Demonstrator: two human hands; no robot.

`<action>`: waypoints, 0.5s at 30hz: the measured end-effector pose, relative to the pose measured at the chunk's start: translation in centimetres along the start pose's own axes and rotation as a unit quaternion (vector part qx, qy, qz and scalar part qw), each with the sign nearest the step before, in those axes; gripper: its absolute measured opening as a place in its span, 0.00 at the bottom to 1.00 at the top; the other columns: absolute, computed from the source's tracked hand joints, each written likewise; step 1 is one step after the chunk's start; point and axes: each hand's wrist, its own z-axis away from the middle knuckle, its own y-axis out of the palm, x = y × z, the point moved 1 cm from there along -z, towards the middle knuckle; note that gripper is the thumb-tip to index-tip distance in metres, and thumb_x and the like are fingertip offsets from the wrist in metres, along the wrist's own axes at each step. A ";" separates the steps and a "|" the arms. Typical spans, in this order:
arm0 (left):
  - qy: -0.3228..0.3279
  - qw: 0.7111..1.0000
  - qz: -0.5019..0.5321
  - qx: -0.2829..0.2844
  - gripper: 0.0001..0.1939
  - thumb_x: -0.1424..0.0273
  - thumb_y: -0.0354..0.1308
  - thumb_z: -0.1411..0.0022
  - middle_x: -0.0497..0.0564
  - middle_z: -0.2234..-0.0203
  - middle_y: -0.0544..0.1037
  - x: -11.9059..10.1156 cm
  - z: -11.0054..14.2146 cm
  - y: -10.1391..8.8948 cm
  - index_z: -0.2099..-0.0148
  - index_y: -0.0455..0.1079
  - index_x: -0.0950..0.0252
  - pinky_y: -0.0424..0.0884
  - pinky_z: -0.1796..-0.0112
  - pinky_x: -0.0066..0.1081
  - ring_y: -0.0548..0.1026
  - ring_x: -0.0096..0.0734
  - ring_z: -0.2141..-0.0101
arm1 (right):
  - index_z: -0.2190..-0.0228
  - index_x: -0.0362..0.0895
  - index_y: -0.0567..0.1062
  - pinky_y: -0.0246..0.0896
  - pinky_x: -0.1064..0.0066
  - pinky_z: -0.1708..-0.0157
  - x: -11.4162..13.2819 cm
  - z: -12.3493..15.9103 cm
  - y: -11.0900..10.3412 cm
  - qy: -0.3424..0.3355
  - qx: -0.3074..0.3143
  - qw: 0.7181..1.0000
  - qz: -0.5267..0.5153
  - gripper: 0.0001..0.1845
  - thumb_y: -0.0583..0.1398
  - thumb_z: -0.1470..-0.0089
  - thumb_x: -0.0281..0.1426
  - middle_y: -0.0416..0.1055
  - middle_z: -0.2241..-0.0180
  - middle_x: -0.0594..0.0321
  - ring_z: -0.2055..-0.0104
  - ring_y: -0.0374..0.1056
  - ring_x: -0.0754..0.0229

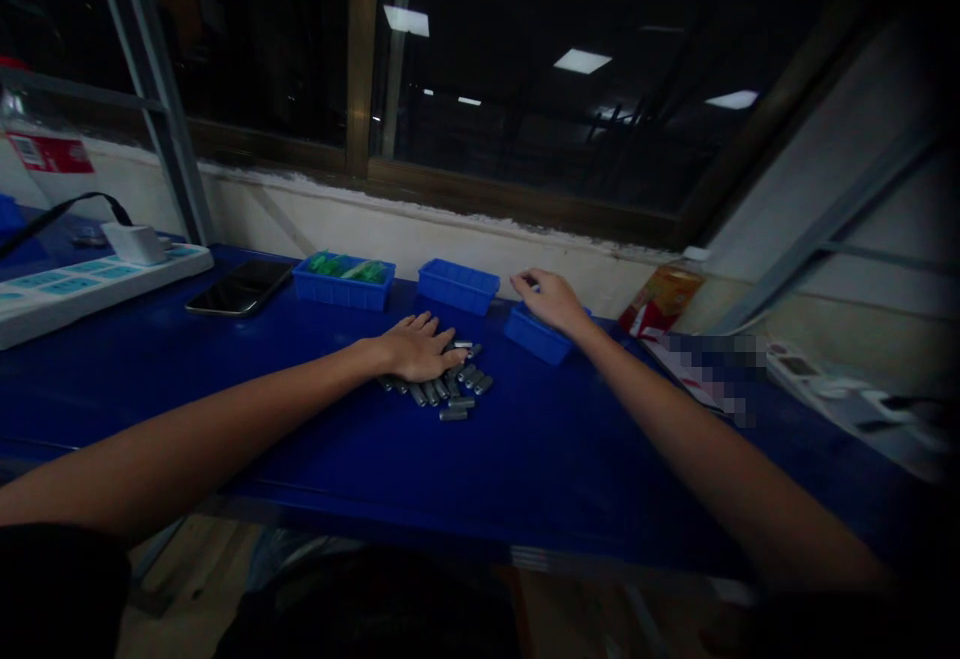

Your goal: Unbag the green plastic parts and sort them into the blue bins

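My left hand [420, 347] lies flat with its fingers spread, palm down on a pile of small grey metal cylinders [472, 377]. Part of the pile is hidden beneath the palm; several cylinders lie loose on its right side. Over the right-hand blue bin [537, 335] is my right hand [550, 297], thumb and fingers drawn together. What those fingers hold, if anything, is too small and dark to make out. The hand and wrist cover much of that bin's inside. Just left of it stands another blue bin [458, 286].
A third blue bin [343, 289] contains green pieces. Farther left are a phone [240, 287] and a white power strip [105, 289] with a plugged-in adapter. A bottle [49, 144] stands at the far left. An orange-red package [664, 297] leans by the wall at right.
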 end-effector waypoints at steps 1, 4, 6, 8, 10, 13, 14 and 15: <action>0.006 1.000 0.005 -0.001 0.42 0.45 0.24 0.43 0.62 0.39 0.46 -0.3 0.1 0.0 0.37 0.44 0.68 0.41 0.44 0.46 0.41 0.49 0.40 | 0.61 0.42 0.72 0.58 0.70 0.58 -0.2 1.3 -0.7 -0.013 -0.011 1.000 -0.007 0.21 0.47 0.44 0.40 0.72 0.60 0.56 0.57 0.67 0.59; 0.011 1.000 0.016 -0.009 0.42 0.46 0.22 0.43 0.60 0.39 0.46 -0.6 0.1 -0.1 0.37 0.44 0.68 0.41 0.44 0.47 0.41 0.48 0.40 | 0.65 0.43 0.74 0.60 0.68 0.62 -0.5 4.3 -2.8 -0.085 -0.020 0.996 -0.027 0.17 0.50 0.47 0.39 0.74 0.66 0.58 0.63 0.68 0.57; 0.010 1.000 0.017 -0.019 0.40 0.47 0.21 0.42 0.59 0.39 0.46 -0.4 0.1 -0.5 0.37 0.42 0.68 0.41 0.45 0.49 0.42 0.46 0.40 | 0.68 0.43 0.74 0.59 0.65 0.61 -0.5 5.4 -4.1 -0.097 -0.060 0.993 0.012 0.16 0.51 0.48 0.38 0.74 0.68 0.58 0.64 0.68 0.55; 0.005 0.999 0.014 -0.037 0.39 0.48 0.20 0.41 0.59 0.39 0.45 -0.3 0.5 -1.1 0.36 0.40 0.67 0.40 0.45 0.50 0.42 0.44 0.40 | 0.68 0.43 0.74 0.59 0.63 0.59 -0.8 5.7 -5.1 -0.068 -0.115 0.990 0.035 0.16 0.50 0.48 0.38 0.74 0.69 0.57 0.63 0.68 0.54; 0.006 0.999 0.005 -0.053 0.38 0.47 0.21 0.42 0.58 0.38 0.42 -0.5 1.2 -1.6 0.36 0.39 0.64 0.38 0.45 0.53 0.40 0.45 0.39 | 0.67 0.43 0.74 0.59 0.62 0.59 -1.6 5.5 -5.7 -0.018 -0.132 0.990 0.046 0.18 0.49 0.47 0.39 0.73 0.67 0.55 0.61 0.68 0.53; 0.046 0.997 -0.007 -0.055 0.37 0.45 0.24 0.42 0.56 0.38 0.37 -1.7 2.6 -1.8 0.36 0.37 0.59 0.34 0.47 0.58 0.34 0.48 0.40 | 0.62 0.42 0.73 0.60 0.58 0.60 -4.2 5.1 -5.9 0.082 -0.070 0.992 0.065 0.23 0.52 0.51 0.45 0.70 0.62 0.51 0.58 0.66 0.48; 0.079 0.996 -0.011 -0.050 0.36 0.45 0.25 0.42 0.55 0.38 0.35 -2.3 3.1 -1.6 0.36 0.36 0.57 0.33 0.47 0.58 0.33 0.48 0.40 | 0.60 0.41 0.71 0.60 0.57 0.61 -5.2 5.2 -5.8 0.118 -0.032 0.991 0.061 0.26 0.53 0.53 0.48 0.70 0.61 0.49 0.58 0.66 0.47; 0.112 0.993 -0.014 -0.041 0.36 0.45 0.27 0.42 0.55 0.38 0.33 -2.8 3.4 -1.4 0.36 0.35 0.56 0.32 0.47 0.59 0.31 0.48 0.40 | 0.57 0.40 0.70 0.61 0.57 0.62 -6.1 5.3 -5.6 0.151 0.012 0.987 0.044 0.31 0.54 0.56 0.50 0.71 0.62 0.49 0.60 0.67 0.46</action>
